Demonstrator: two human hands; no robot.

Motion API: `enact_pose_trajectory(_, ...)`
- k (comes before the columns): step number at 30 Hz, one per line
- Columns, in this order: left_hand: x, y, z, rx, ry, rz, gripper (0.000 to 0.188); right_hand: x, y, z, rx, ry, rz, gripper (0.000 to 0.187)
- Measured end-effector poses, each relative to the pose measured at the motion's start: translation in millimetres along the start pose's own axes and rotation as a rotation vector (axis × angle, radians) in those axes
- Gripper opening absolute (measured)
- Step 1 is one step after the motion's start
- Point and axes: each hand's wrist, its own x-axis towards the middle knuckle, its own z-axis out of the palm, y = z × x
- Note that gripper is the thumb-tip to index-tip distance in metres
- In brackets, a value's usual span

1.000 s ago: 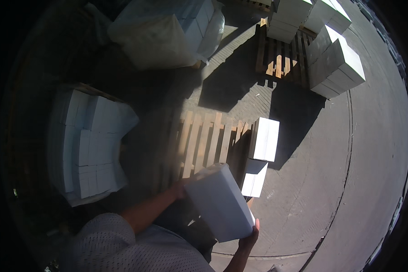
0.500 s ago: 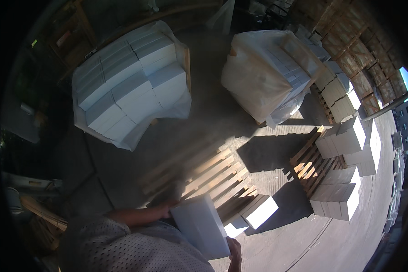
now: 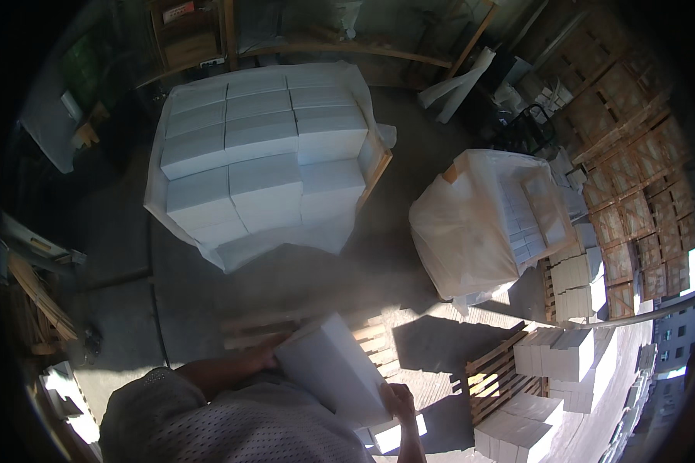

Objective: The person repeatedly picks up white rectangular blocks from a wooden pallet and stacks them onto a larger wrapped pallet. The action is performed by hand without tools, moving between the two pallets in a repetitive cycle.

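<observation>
I hold a plain white box (image 3: 333, 372) in front of my body, tilted, one long face turned up. My left hand (image 3: 269, 355) grips its left end in shadow, the fingers partly hidden behind it. At the opposite end my right hand (image 3: 398, 401) is closed on the lower right edge. Beneath and beyond the box lies a wooden pallet (image 3: 374, 343), mostly covered from view. Another white box (image 3: 400, 434) shows low down, just past my right hand, in sunlight.
Ahead on the left stands a plastic-wrapped stack of white boxes (image 3: 262, 147). A second wrapped stack (image 3: 471, 224) is to its right. Nearer on the right, a slatted pallet (image 3: 506, 378) has white boxes (image 3: 552, 353) beside it. Wooden crates (image 3: 625, 201) rise at the far right.
My view has tilted up and swung left, so the stacks sit lower and further right. The white box stays in both hands and looks a little more tilted.
</observation>
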Motion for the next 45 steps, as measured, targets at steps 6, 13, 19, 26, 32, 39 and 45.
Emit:
enact_pose_trajectory(6, 4, 45, 47, 0.687, 0.073, 0.517, 0.053, 129, -54, -33, -0.179, -0.061, -0.171, 0.045)
enact_pose_trajectory(13, 56, 102, 114, 1.638, 0.271, 0.750, 0.054, 318, -82, -86, -0.657, -0.262, -0.380, 0.048)
enact_pose_trajectory(19, 93, 124, 160, 0.959, 0.462, 0.763, 0.043, 449, -129, -99, -0.750, -0.589, -0.230, 0.047)
enact_pose_trajectory(26, 175, 164, 129, 0.822, 0.487, 0.714, 0.040, 594, -144, -70, -0.416, -0.762, -0.378, 0.042)
enact_pose_trajectory(32, 278, 225, 57, 0.583, 0.650, 0.760, 0.038, 740, -173, -18, -0.600, -0.820, -0.504, 0.037)
enact_pose_trajectory(39, 317, 273, 66, 0.822, 0.979, 0.884, 0.051, 805, -301, 16, -1.199, -0.990, -0.527, 0.051)
enact_pose_trajectory(45, 350, 298, 83, 0.950, 1.290, 1.244, 0.055, 837, -332, 39, -1.562, -1.050, -0.813, 0.029)
